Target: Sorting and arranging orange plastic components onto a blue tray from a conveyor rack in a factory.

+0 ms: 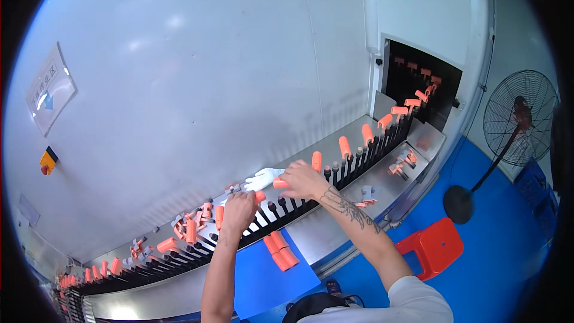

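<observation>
My left hand (240, 209) is closed on a small orange curved piece (259, 197), which shows at its fingertips. Just to the right and a little farther off, my right hand (304, 180) grips another orange curved piece (280, 184). Both hands are over a long row of black upright posts (282, 206), many topped with orange tubular pieces. One such orange piece (219, 218) stands just left of my left hand. Behind the hands, a white glove (262, 179) lies on the metal ledge. Several orange curved pieces (281, 251) rest together on a blue sheet (263, 281) nearer to me.
A pale wall (227, 84) rises behind the posts, which run into a dark opening (412, 84) at the far right. Orange and grey parts (191, 221) are heaped along the ledge at left. A red stool (439, 245) and a standing fan (521, 113) occupy the right.
</observation>
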Tool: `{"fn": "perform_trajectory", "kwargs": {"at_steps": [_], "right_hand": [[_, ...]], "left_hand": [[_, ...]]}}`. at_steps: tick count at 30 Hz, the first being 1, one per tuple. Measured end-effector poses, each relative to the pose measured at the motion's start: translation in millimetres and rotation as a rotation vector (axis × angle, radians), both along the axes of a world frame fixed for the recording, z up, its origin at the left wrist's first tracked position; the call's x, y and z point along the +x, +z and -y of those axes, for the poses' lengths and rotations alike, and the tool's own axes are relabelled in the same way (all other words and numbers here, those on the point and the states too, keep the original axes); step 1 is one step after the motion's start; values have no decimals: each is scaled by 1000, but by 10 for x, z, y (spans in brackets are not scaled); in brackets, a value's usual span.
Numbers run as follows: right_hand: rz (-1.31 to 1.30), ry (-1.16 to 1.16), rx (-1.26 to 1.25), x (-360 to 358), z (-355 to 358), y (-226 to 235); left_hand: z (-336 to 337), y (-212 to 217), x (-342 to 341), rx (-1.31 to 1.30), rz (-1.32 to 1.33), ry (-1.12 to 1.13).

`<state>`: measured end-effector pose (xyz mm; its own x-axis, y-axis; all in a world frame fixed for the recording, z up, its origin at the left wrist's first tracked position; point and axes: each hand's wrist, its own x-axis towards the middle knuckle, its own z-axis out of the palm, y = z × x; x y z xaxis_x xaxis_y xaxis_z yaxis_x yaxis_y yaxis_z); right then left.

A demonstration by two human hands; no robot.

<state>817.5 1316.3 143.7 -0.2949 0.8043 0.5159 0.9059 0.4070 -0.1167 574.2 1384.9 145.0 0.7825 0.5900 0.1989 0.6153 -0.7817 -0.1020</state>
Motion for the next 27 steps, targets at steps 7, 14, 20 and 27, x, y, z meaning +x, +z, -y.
{"fn": "perform_trajectory", "kwargs": {"at_steps": [7, 14, 20, 27], "right_hand": [[-96, -171, -252, -752, -308, -13], [-1302, 11, -386, -548, 60, 43], [-948, -22, -521, -2018, 1334, -1625], [-421, -84, -350, -2440, 1607, -2129]], "left_hand": [[-1, 58, -458, -131, 34, 223], [-36, 9, -1524, -418, 967, 339], [1216, -1245, -1969, -539, 237, 107], [1690, -1983, -1980, -263, 403, 307]]}}
